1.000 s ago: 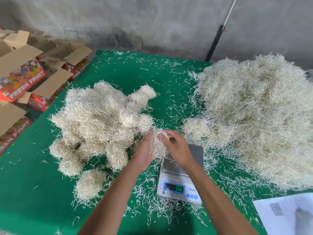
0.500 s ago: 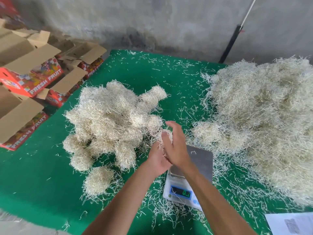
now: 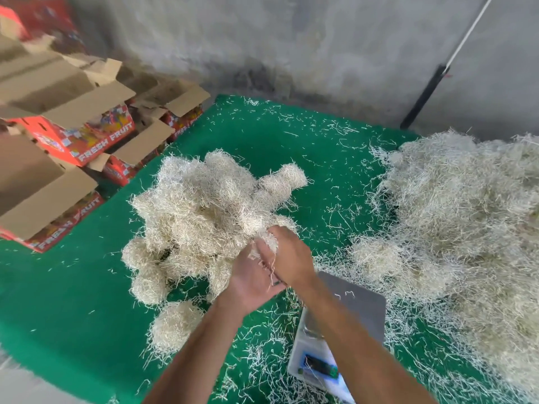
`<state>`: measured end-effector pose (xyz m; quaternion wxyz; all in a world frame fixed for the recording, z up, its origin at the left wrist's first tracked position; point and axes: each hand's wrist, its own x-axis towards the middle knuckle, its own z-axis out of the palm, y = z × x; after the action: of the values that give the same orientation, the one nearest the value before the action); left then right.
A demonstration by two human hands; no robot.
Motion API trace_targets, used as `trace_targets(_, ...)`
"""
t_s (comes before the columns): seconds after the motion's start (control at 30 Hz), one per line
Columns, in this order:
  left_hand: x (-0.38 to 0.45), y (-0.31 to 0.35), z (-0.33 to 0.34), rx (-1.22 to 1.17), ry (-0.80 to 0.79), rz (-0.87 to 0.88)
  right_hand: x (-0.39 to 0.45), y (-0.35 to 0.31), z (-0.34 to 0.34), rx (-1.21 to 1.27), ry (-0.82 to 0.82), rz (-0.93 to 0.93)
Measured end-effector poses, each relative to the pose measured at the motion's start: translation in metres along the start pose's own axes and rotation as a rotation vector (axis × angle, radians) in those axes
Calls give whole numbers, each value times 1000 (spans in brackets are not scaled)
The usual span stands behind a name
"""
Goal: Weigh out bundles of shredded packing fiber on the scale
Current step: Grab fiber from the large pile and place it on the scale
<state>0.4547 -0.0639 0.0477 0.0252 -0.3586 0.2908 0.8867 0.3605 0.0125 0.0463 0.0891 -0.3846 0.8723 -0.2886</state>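
My left hand (image 3: 250, 282) and my right hand (image 3: 290, 258) are pressed together around a small bundle of pale shredded fiber (image 3: 267, 242), just off the near right edge of the pile of rolled bundles (image 3: 204, 223). Most of the bundle is hidden between my palms. A white digital scale (image 3: 358, 309) with a bare grey platform sits under my right forearm, its display partly covered by loose strands. A large loose heap of fiber (image 3: 466, 228) fills the right side of the green table (image 3: 73, 301).
Open cardboard fruit boxes (image 3: 67, 132) with red printed sides are stacked off the table's left edge. A grey wall stands behind, with a black and white pole (image 3: 431, 86) leaning against it. Loose strands are scattered across the green cloth.
Both hands have carried the small bundle from above the scale leftward to the edge of the rolled pile. The scale's platform is now uncovered. The camera has swung left.
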Motion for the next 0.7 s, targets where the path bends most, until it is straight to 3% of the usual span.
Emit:
trace_targets(0.07,11,-6,-15,-181,36,-9,40,-32,-2,-46,-15,-26)
trace_targets(0.2,23,-10,-29,-188,85,-80,103,-77,-12,-83,-55,-106)
trace_targets(0.3,34,-6,-38,-138,86,-66,107,-64,-25,150,-85,-52)
trace_targets(0.43,50,-4,-16,-25,44,-47,84,-1,-48,281,47,95)
trace_targets(0.7,110,-66,105,560,-133,82,-36,190,-87,22,238,532)
